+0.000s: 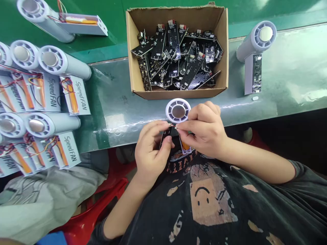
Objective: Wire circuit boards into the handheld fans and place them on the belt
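Note:
My left hand (pixel 153 146) is closed around a narrow black circuit board (pixel 165 136), held upright with its connector end up. Close beside it, my right hand (pixel 204 129) pinches a small wire plug (pixel 175 127) with thin red wire, at the top of the board. Whether the plug is seated in the connector cannot be made out. Between my hands and the table edge stands a pale lilac handheld fan (pixel 178 110), its round grille facing up. Its open handle with an orange battery (pixel 185 145) hangs below my right fingers, partly hidden.
A cardboard box (pixel 178 95) full of black circuit boards stands just beyond my hands. Several fans (pixel 68 66) with open handles and loose wires lie in rows at left. Another fan (pixel 252 42) with a board in its handle lies at right, near a small white piece (pixel 254 98).

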